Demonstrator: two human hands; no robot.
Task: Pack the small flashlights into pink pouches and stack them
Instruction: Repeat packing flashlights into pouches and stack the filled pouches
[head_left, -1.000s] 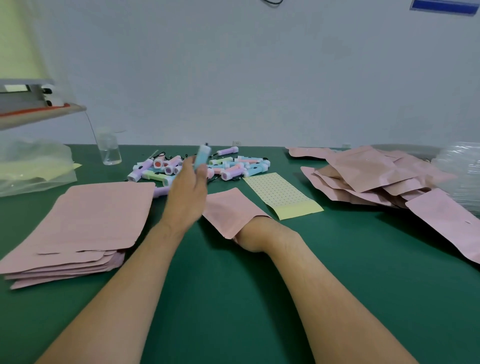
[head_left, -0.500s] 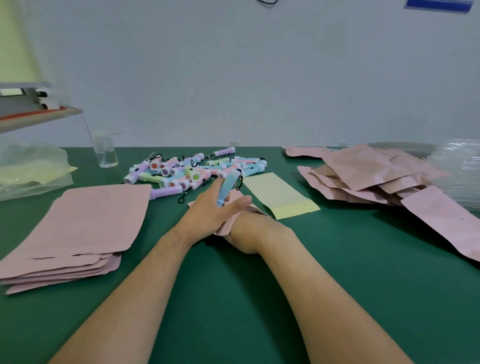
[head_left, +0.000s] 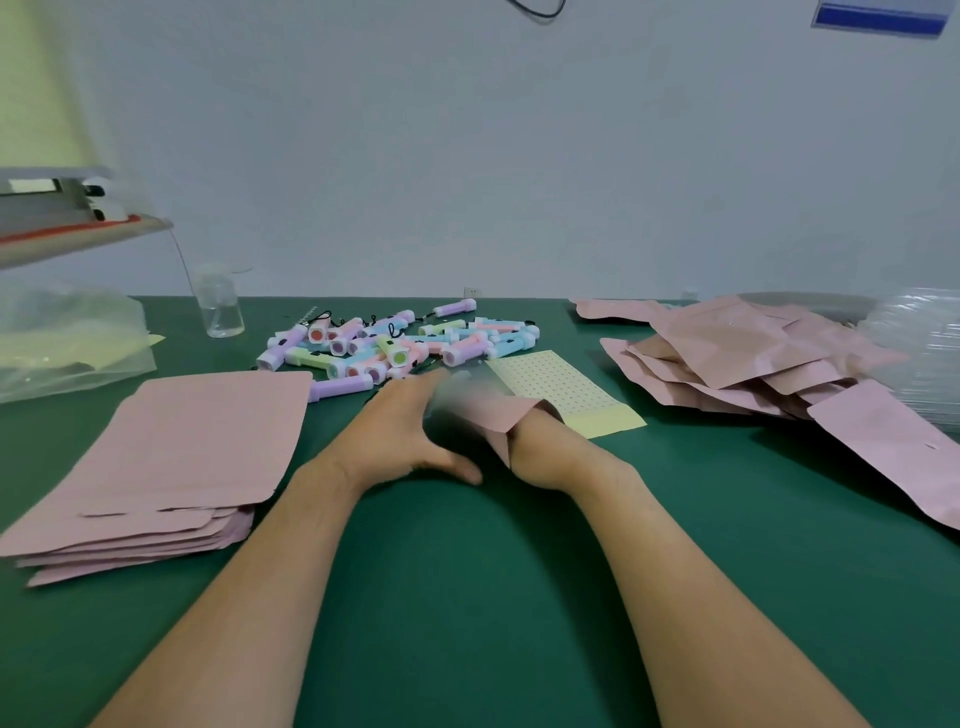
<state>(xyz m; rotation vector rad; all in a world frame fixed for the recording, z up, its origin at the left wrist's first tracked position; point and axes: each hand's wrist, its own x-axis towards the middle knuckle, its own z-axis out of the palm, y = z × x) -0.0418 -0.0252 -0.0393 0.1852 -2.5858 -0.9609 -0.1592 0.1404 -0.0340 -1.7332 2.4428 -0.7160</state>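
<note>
Two piles of pink pouches flank the green desk (head_left: 467, 597): a flat stack (head_left: 182, 447) by the left edge and a looser heap (head_left: 737, 353) toward the far right corner. Loose small flashlights (head_left: 395, 348) lie mid far edge, a yellow dotted sheet (head_left: 561, 384) just beside them. One open pouch (head_left: 498, 415) covers the right hand (head_left: 545, 452); its fingers are hidden inside, so its grip cannot be told. The left hand (head_left: 400, 441) is at the pouch mouth, fingers lost in blur, and whether they hold a flashlight is unclear. Best to spread the mouth wide and slide the flashlight in lengthwise
</note>
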